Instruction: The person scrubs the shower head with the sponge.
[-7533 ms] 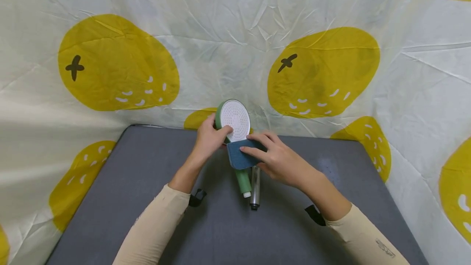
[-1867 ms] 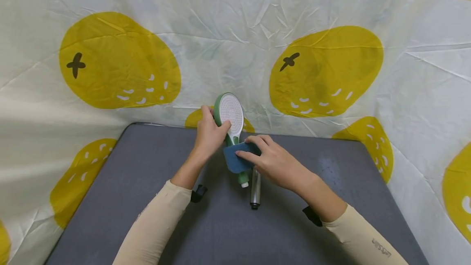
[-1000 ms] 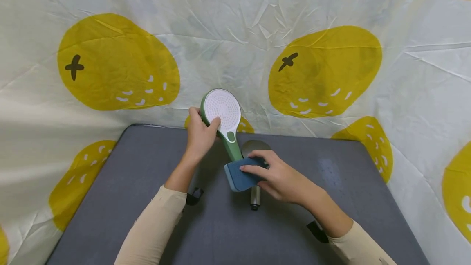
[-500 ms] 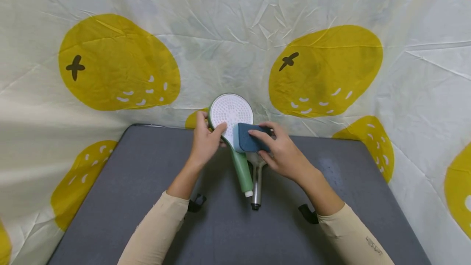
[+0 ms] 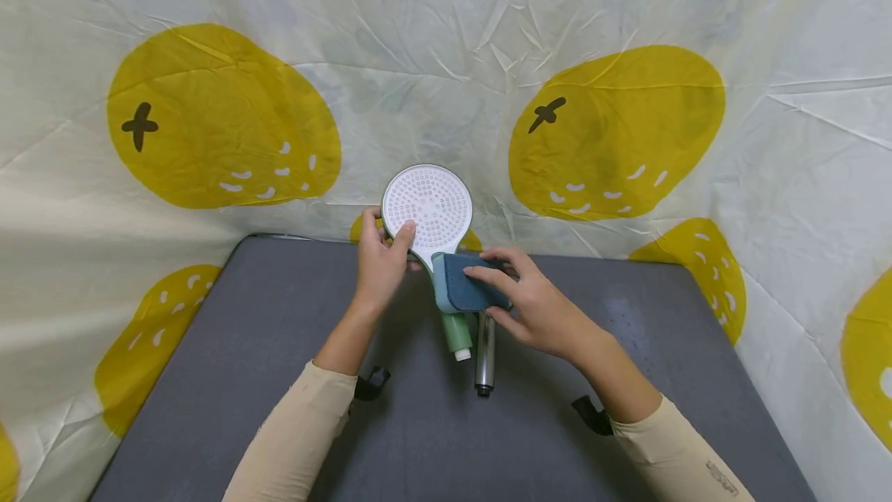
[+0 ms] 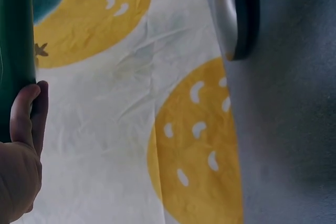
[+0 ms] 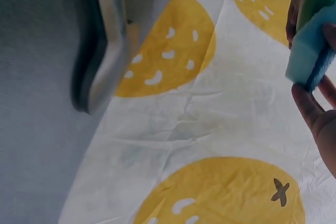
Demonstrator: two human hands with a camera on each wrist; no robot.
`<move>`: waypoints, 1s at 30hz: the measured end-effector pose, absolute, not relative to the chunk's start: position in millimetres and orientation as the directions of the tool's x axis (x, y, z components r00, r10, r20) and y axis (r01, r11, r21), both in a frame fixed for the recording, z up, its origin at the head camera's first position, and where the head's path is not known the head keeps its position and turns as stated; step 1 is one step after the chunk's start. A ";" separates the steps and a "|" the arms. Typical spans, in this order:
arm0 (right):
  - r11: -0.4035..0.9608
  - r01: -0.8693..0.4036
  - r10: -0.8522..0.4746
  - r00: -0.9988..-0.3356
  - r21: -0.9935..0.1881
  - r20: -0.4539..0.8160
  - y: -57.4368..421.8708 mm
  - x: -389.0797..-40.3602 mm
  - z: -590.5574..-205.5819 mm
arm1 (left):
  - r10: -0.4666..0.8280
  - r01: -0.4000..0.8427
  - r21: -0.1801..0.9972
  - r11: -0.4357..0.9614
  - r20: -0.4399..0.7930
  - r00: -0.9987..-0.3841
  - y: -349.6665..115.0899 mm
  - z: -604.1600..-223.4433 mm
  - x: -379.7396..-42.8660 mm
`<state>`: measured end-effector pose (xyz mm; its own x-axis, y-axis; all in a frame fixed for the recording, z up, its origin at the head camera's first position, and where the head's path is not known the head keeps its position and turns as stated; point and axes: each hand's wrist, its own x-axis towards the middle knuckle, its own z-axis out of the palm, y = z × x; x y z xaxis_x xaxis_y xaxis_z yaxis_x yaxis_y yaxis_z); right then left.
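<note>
A green handheld shower head [image 5: 427, 204] with a round white nozzle face is held up over the table's far half. My left hand [image 5: 381, 266] grips its head from the left, thumb on the nozzle face and fingers behind. In my right hand [image 5: 536, 300] a blue two-layer sponge [image 5: 474, 283] is pinched, its light side against the shower head's neck and handle. The sponge hides part of that green handle; the white-tipped end shows below. In the right wrist view, fingers and thumb [image 7: 315, 108] hold the sponge [image 7: 310, 45] beside the green handle.
A second, chrome shower head [image 5: 485, 355] lies on the dark grey table [image 5: 418, 440], mostly covered by the sponge and right hand. Behind the table hangs a white cloth [image 5: 432, 99] with yellow fruit prints, and it continues down both sides.
The sponge has slid up and down between the shower head's handle and face; now it sits at the neck. The left hand has turned and lifted the shower head a little, face toward the camera.
</note>
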<state>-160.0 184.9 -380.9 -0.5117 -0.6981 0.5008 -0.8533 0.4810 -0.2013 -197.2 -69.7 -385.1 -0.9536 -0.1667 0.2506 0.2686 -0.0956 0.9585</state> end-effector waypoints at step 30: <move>0.307 -0.811 -0.535 -0.580 -0.499 0.614 180.0 -168.5 -397.5 | -0.213 0.310 0.915 -0.258 0.259 -0.942 -55.2 -371.0 -187.1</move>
